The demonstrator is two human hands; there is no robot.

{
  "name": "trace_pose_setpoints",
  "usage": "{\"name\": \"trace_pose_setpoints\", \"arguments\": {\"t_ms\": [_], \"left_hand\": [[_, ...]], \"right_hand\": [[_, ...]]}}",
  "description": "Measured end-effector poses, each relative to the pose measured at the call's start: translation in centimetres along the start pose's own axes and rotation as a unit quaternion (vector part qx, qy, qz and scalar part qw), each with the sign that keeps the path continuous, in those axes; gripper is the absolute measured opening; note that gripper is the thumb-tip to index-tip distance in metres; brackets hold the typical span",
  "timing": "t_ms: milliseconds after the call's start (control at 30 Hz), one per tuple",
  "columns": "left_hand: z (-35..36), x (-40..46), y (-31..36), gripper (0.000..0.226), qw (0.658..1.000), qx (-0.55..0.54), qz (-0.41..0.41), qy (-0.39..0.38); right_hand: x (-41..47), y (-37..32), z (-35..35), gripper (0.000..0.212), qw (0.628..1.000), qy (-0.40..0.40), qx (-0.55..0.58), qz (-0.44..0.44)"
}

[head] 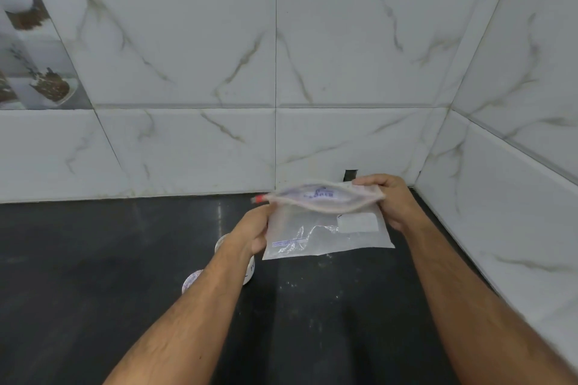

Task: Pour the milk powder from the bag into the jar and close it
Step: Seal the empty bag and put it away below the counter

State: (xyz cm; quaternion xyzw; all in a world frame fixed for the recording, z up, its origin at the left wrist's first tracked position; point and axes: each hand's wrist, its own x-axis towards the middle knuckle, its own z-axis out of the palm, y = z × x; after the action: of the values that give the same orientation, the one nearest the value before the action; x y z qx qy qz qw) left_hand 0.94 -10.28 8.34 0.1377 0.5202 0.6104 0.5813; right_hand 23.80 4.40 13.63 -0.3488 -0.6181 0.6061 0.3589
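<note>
From the head view, both bare forearms reach out over a dark desk (93, 259) that runs into a corner of white marbled wall tiles (344, 56). Held up between the two hands, above the far right part of the desk near that corner, is a clear plastic bag (325, 228) with a zip top. Its mouth is pulled apart into a long narrow slit, and the inside looks mostly see-through; I cannot tell how much powder is in it. A small red tab (259, 199) sticks out at the left end of the zip, and a white label (358, 222) sits on the bag's near face toward the right.

The left hand (250, 233) has its fingers curled round the left edge of the bag, just under the red tab. The right hand (392, 200) pinches the right end of the bag's mouth, thumb and fingers closed on the rim.

Below the left wrist, largely hidden by the forearm, stands the jar (250, 269); only slivers of a pale rounded body show on either side of the arm. Just beside it, nearer the desk's front, a shiny round lid (191, 281) lies on the desk, partly covered by the same arm. Pale specks (294, 286) dot the desk under the bag.
</note>
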Motion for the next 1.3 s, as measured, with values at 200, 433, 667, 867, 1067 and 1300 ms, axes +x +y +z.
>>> {"name": "trace_pose_setpoints", "arguments": {"t_ms": [200, 433, 667, 867, 1067, 1300], "left_hand": [[-0.6, 0.5, -0.5, 0.074, 0.992, -0.051, -0.104, -0.041], [-0.6, 1.8, -1.7, 0.039, 0.988, 0.072, -0.092, -0.097], [0.8, 4.3, -2.9, 0.033, 0.997, 0.071, -0.03, -0.009], [0.6, 6.4, -3.7, 0.028, 0.98, 0.178, -0.024, 0.084], [0.7, 8.5, -4.5, 0.023, 0.956, 0.245, -0.016, 0.16], [0.4, 12.3, -5.5, 0.021, 0.925, 0.284, -0.009, 0.252]], "right_hand": [[0.6, -0.2, -0.9, 0.039, 0.999, -0.03, 0.003, 0.014], [1.2, 0.8, -3.0, 0.027, 0.998, -0.049, 0.015, 0.049], [1.1, 5.0, -4.7, 0.068, 0.941, -0.148, 0.185, 0.241], [3.1, 8.7, -4.2, 0.04, 0.961, -0.104, 0.006, 0.258], [5.5, 11.9, -2.9, 0.027, 0.96, -0.019, -0.1, 0.259], [8.6, 14.6, -1.5, 0.033, 0.952, 0.022, -0.104, 0.288]]}}
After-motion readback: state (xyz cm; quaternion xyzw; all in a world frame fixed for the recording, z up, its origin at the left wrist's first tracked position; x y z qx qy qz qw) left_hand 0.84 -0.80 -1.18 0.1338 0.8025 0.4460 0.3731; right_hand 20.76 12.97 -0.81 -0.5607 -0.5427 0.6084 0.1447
